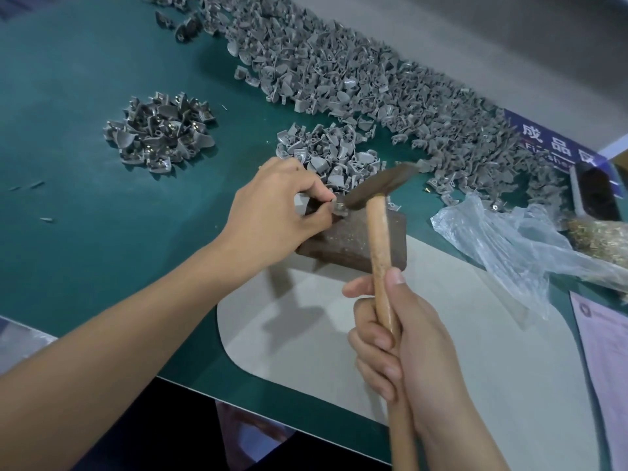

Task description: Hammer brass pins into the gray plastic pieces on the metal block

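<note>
A rusty brown metal block point(356, 239) stands on the green table just past a white mat. On its top far-left corner my left hand point(272, 212) pinches a small gray plastic piece point(338, 207). My right hand point(404, 338) grips the wooden handle of a hammer point(379, 239); its dark head point(377, 186) is blurred and its end lies right at the gray piece. No brass pin can be made out under the hammer head.
A long heap of gray plastic pieces point(373, 83) runs along the table's far side, with a smaller pile point(326, 151) behind the block. A pile of pieces fitted with brass point(159, 130) lies at left. A clear bag point(516, 246) and loose brass pins point(601, 239) sit at right.
</note>
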Available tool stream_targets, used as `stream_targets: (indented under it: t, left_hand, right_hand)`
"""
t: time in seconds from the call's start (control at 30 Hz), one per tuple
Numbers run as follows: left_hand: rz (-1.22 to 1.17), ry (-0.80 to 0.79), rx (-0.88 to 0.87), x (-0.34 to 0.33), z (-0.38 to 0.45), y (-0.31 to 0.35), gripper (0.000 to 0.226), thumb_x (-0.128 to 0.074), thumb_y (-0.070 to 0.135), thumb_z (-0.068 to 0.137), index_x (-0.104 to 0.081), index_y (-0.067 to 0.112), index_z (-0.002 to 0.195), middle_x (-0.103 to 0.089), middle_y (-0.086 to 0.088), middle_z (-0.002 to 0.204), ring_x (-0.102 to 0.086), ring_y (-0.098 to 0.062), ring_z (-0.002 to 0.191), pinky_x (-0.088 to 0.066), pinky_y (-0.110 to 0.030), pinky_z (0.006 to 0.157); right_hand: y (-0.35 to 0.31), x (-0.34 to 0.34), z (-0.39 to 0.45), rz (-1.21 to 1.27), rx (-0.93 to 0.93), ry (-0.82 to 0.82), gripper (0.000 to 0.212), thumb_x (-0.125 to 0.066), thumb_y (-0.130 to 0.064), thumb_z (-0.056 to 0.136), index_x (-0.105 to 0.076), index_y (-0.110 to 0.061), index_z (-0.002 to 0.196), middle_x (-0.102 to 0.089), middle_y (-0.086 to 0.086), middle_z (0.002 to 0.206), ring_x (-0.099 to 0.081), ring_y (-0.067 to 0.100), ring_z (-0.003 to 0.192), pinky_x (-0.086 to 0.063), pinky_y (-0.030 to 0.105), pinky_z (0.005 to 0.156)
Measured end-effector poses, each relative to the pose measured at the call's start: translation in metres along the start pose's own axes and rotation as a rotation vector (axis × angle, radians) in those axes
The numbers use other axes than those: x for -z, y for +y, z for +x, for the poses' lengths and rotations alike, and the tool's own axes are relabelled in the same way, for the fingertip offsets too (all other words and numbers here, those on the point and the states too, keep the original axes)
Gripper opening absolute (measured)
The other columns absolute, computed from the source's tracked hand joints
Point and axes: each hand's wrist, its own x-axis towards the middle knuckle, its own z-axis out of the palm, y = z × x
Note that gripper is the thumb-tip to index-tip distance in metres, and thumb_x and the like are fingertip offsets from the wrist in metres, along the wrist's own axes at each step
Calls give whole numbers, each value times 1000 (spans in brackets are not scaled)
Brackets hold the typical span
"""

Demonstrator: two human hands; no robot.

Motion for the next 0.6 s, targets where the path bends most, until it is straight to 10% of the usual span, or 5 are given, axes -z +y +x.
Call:
stream_targets:
  t: [0.6]
  left_hand:
    - [-2, -15, -6, 0, 1, 0, 6, -76, 38, 87, -71, 39, 84, -62, 14, 94, -49, -5, 102, -40, -27, 77]
  right_hand:
    - [-6, 1, -1, 94, -25, -3, 49, -50, -54, 100, -75, -12, 98, -31, -4, 56, -22, 5, 33, -28, 13, 34]
